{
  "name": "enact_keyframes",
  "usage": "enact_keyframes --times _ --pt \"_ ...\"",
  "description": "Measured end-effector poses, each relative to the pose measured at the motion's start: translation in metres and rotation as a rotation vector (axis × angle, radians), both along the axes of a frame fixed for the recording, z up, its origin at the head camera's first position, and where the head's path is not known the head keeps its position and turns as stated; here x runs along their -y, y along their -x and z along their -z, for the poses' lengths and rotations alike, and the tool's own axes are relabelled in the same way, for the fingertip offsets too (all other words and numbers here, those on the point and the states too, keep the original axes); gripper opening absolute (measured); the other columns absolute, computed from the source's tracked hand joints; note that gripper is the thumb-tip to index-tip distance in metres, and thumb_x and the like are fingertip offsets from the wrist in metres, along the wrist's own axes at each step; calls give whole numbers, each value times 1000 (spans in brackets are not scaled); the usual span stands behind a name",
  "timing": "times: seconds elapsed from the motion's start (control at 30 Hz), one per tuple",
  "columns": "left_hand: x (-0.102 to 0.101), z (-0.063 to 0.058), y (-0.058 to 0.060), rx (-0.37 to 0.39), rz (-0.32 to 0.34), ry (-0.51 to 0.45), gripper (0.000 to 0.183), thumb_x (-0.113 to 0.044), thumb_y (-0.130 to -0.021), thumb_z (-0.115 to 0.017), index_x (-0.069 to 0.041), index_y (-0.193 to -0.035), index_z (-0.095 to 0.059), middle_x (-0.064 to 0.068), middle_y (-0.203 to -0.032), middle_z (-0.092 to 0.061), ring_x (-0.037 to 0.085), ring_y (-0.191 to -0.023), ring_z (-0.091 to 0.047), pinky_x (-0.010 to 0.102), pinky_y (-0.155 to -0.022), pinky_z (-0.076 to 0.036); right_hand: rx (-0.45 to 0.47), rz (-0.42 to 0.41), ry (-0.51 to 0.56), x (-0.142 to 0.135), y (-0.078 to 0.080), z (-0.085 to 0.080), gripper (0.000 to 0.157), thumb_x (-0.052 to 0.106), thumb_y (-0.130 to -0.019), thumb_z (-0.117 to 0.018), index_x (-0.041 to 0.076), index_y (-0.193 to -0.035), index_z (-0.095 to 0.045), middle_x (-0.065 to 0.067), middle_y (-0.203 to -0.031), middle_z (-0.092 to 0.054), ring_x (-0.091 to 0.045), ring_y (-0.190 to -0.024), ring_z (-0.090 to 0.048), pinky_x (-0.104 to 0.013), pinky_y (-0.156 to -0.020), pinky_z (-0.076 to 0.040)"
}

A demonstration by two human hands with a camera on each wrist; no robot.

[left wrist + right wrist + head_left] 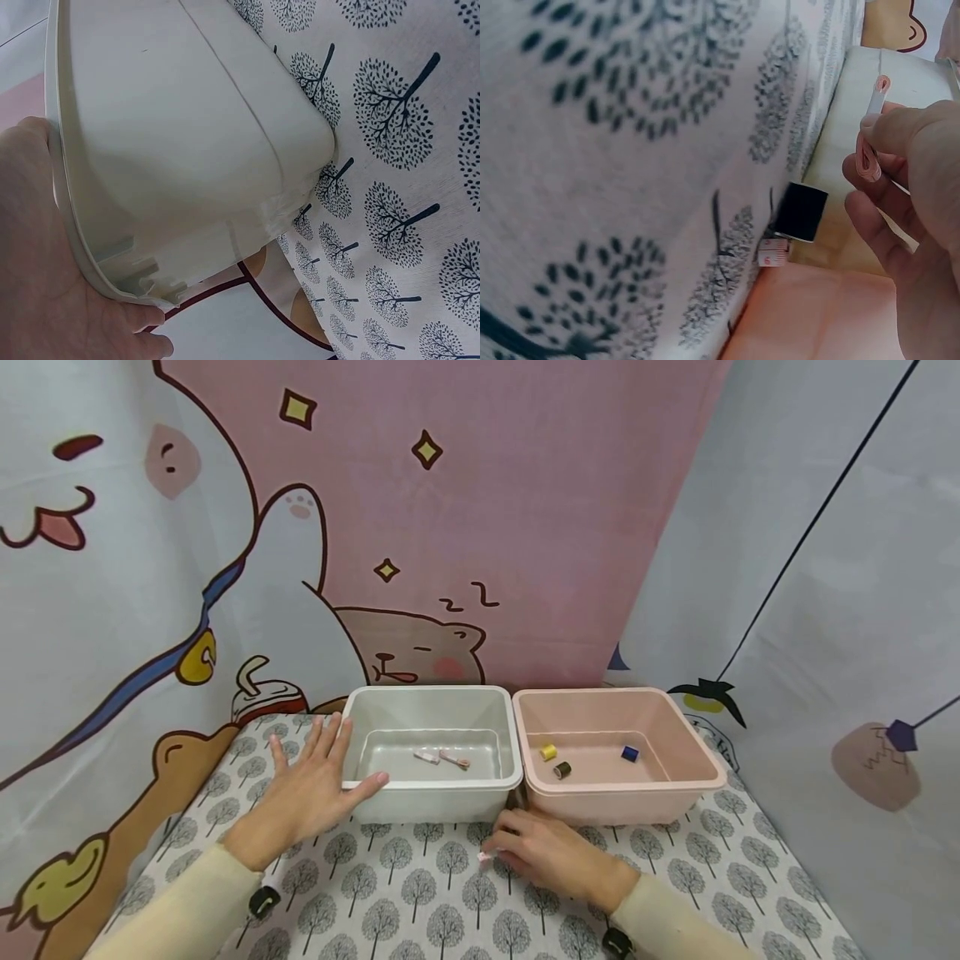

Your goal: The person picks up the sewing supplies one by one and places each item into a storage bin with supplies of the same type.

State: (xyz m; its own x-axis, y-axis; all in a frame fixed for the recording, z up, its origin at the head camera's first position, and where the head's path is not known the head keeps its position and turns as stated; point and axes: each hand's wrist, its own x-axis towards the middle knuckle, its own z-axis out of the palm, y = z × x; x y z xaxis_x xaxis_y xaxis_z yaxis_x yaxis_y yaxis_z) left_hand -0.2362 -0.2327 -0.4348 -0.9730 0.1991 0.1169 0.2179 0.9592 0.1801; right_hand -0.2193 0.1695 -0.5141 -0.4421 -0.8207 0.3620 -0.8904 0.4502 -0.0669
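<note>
Between thumb and fingers, my right hand pinches a small folded pink-and-white tape measure with a white band, low in front of the bins. My left hand rests against the left end of the white bin, fingers spread and thumb over its front rim. Two folded tape measures lie inside that bin. In the pink bin are a yellow thread spool, a dark green spool and a blue spool.
In the right wrist view, a black squarish piece and another pink-and-white tape measure lie on the tablecloth by the bins' fronts. The bins stand side by side on the tree-patterned cloth. A printed curtain hangs behind.
</note>
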Motion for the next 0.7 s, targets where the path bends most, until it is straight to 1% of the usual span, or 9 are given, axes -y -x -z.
enact_keyframes --times 0.1,0.17,0.3,0.5,0.7 --pt "0 -1 0 -3 0 -2 117 -88 -110 -45 -3 -186 -16 21 -196 -7 52 -183 -5 97 -127 17 18 -4 10 0 0 -3 33 10 -103 -90 26 -131 -84 12 -123 -73 -1 -112 -73 -15 -103 -62" --pt "1 -1 -1 -1 -1 -3 118 -89 -110 -43 -3 -186 -16 20 -196 -7 52 -183 -5 96 -127 17 22 -11 19 0 1 -6 33 9 -103 -89 25 -132 -84 11 -125 -73 -2 -114 -73 -13 -103 -62" --pt "1 -2 -1 2 -4 -1 118 -90 -110 -42 -3 -186 -16 20 -196 -7 52 -183 -5 96 -127 17 7 -33 26 1 1 -11 35 5 -102 -89 22 -132 -83 7 -126 -73 -4 -117 -74 -16 -104 -63" --pt "1 0 -3 -4 -3 -1 120 -92 -109 -40 -2 -186 -18 21 -196 -8 53 -183 -6 97 -127 16 -3 -37 33 2 -2 -19 36 5 -100 -91 20 -132 -83 6 -125 -73 -5 -114 -73 -17 -103 -64" --pt "1 0 -3 -17 -4 -1 119 -92 -109 -40 -3 -186 -19 20 -196 -9 52 -183 -6 95 -128 17 -24 -45 50 4 -3 -28 37 4 -98 -93 19 -131 -84 6 -123 -72 -4 -111 -73 -12 -97 -62"
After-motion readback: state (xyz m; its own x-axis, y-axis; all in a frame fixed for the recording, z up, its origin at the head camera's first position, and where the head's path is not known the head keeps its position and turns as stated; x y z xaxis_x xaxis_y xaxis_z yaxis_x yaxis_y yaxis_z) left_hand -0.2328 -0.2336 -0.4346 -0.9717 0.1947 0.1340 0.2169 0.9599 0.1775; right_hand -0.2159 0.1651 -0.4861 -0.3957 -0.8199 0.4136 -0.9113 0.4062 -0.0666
